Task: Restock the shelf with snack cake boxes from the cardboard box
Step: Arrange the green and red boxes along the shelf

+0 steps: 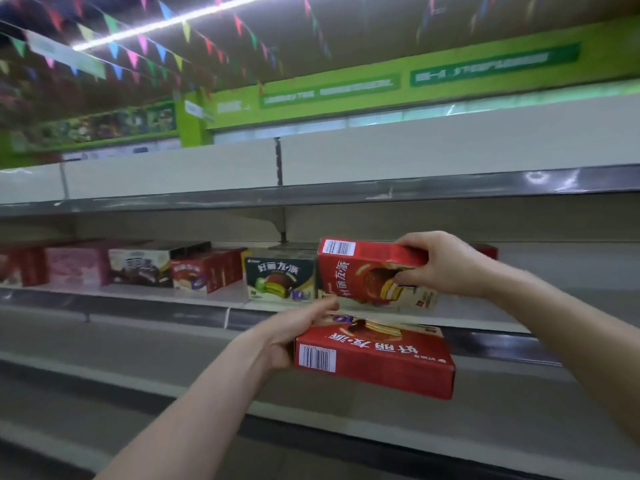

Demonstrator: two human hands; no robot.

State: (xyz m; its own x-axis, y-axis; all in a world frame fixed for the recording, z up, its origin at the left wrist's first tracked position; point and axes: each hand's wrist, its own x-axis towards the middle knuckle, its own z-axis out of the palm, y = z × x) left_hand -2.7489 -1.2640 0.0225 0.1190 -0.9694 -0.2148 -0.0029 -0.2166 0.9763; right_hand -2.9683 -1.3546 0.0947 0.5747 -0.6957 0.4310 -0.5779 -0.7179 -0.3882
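Closest to the camera, the left hand [294,336] held a red snack cake box [375,358] flat, fingers wrapped round its end, just below the shelf's [138,297] front edge. Higher up, the right hand [440,263] gripped a second red box [367,271] by its top end, hovering over the shelf beside the green box [278,277]. I'd stand it upright, snug against the green one, face outward, flush with the front edge. The cardboard box wasn't in view.
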